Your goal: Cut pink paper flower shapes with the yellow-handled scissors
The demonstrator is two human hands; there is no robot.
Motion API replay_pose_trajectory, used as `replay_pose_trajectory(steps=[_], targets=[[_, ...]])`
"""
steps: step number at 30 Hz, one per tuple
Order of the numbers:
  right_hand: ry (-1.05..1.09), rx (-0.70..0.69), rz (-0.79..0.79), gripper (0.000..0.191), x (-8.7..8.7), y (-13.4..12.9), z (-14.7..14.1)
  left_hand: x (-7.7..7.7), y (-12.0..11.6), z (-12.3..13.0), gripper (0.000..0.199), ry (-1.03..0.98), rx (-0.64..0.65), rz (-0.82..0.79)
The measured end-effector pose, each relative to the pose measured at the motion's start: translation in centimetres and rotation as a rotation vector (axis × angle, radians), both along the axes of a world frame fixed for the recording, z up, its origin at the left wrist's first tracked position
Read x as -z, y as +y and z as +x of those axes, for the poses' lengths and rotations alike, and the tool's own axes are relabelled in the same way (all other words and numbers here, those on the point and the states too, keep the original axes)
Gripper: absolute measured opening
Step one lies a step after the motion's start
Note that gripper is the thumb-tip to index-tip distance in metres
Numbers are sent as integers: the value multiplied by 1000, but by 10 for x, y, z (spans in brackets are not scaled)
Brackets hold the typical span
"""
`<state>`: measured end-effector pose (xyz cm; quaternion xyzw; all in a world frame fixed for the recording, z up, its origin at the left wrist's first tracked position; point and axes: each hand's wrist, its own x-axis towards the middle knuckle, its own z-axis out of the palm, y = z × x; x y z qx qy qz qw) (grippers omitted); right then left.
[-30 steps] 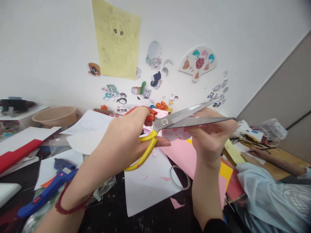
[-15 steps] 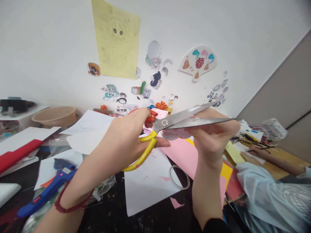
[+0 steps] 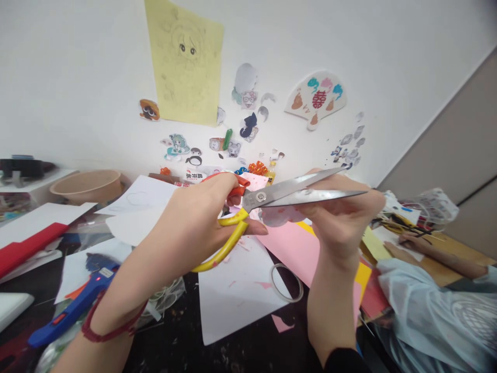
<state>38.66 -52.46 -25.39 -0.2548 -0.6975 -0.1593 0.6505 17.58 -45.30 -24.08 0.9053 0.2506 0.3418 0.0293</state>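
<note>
My left hand (image 3: 202,207) is closed round the handles of a pair of scissors (image 3: 229,248), one loop yellow, the other red. Their long steel blades point right, a little apart. Behind the blades my right hand (image 3: 337,207) is closed, its fingers pinching a small pale pink paper piece with a wavy edge (image 3: 276,216). The blades cross in front of that paper and hide part of it and the right fingers. Below both hands lies a white sheet (image 3: 236,295) with pink scraps on it.
A blue glue gun (image 3: 73,305) lies at left, near a red object (image 3: 31,248) and a tan bowl (image 3: 87,186). Pink paper (image 3: 293,248) and a tape ring (image 3: 286,282) are below my right hand. A co-worker's sleeve (image 3: 423,300) is at right.
The scissors and my left hand have shifted slightly left, and the blade gap looks a little narrower. My right hand has barely moved and keeps its hold on the paper.
</note>
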Motion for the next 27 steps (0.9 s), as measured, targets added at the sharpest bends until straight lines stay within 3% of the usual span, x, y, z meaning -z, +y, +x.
replay_pose_trajectory(steps=[11, 18, 27], targets=[[56, 31, -158, 23, -2, -14, -3, 3, 4, -2, 54, -30, 4, 33], [119, 105, -236, 13, -7, -17, -12, 4, 10, 3, 49, -208, 52, -222], [213, 34, -369, 12, -3, -7, -18, 15, -2, 23, 33, -616, 394, -524]])
